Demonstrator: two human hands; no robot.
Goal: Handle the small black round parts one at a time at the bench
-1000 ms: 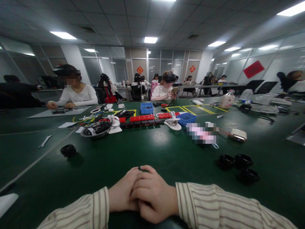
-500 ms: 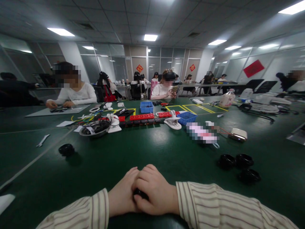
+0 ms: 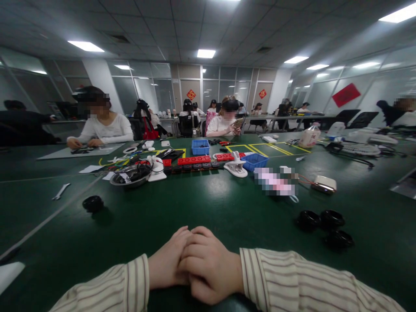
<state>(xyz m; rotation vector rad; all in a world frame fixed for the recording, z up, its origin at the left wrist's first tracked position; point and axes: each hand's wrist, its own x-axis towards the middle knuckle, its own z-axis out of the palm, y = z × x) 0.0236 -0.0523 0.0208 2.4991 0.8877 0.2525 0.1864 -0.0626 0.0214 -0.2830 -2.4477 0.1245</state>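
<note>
My two hands rest clasped on the green table at its near edge, both in striped sleeves. My right hand lies over my left hand, its fingers curled round it. Both hands are closed. Whatever sits between them is hidden. Three black round parts lie to the right of my hands, within arm's reach. One more black round part lies to the left, with a small wrench beyond it.
Across the table are a bowl of cables, red power strips, two blue bins, a white clamp and a white box. Other people sit at the far side and at tables behind. A white sheet corner lies near left.
Half a second ago my right fingers were lifted a little and a small dark thing showed under them. Now they have closed over my left hand and hide it.
</note>
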